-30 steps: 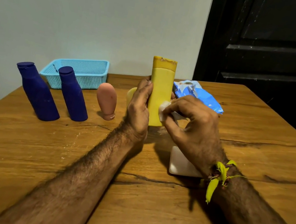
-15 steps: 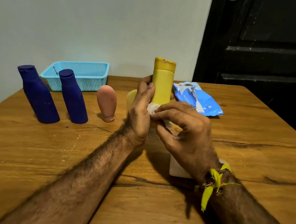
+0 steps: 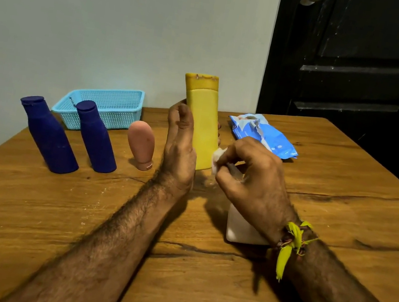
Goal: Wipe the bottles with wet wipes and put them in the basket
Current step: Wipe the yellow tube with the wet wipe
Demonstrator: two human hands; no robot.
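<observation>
Yellow bottle: upright, long axis vertical, darker cap end pointing up, base just above the table; it sits mid-table, between the two hands.
Left hand: wrapped round the bottle's left side, fingertips showing past its right edge, thumb raised beside the near face; clamped on the bottle.
Right hand: fingers curled together, pinching a white wet wipe against the bottle's lower right side.
Wristband: yellow and dark threads tied at the right wrist.
Blue bottles: two dark blue ones, the outer nearest the table's left edge, the inner just beside it; both stand on their bases with capped necks up, appearing to lean leftward.
Pink bottle: stands cap-down, rounded end up, between the inner blue bottle and the left hand.
Basket: light blue mesh, at the far left edge against the wall.
Wipes pack: blue, torn open, lying flat toward the far right.
White object: flat, partly hidden under the right wrist; what it is cannot be told.
Table: brown wood with dark cracks.
Room: pale wall behind; black panelled door at the right.
</observation>
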